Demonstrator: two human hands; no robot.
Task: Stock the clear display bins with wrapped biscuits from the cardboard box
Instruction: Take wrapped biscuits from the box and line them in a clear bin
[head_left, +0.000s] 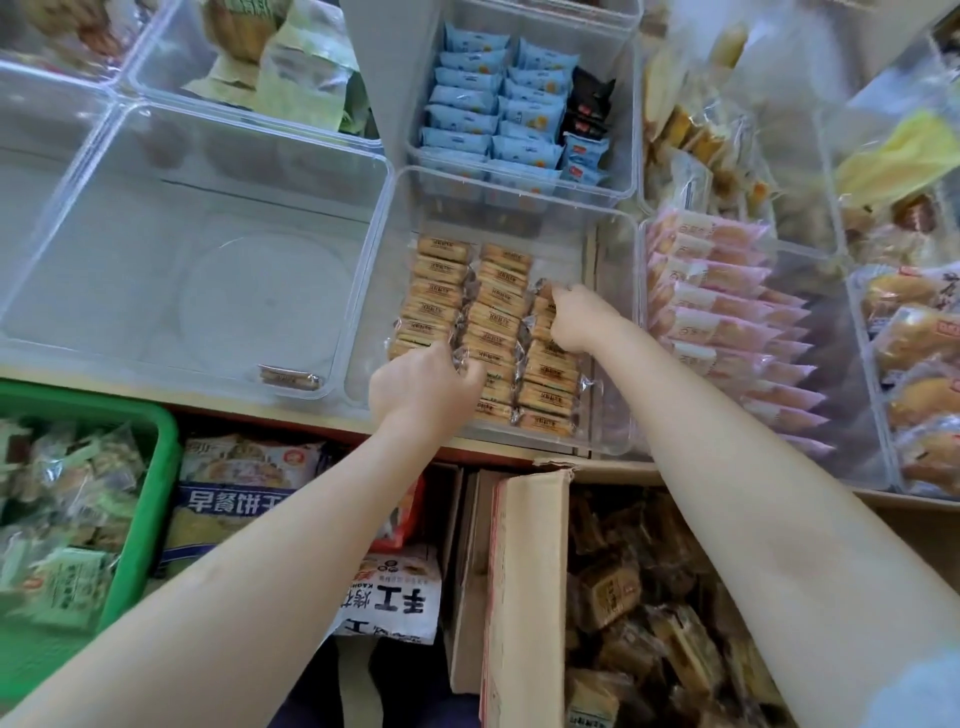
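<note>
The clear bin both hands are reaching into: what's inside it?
The clear bin holds three rows of wrapped biscuits, the right row shorter. The left hand and right hand cover some packets; any layers beneath are hidden.

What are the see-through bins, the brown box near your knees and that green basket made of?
The bin looks like clear, glossy hard plastic: the shelf shows through its walls and the rim glints. The box looks like matte brown cardboard, with a creased, folded flap. The green basket seems to be moulded plastic, smooth and evenly coloured.
</note>
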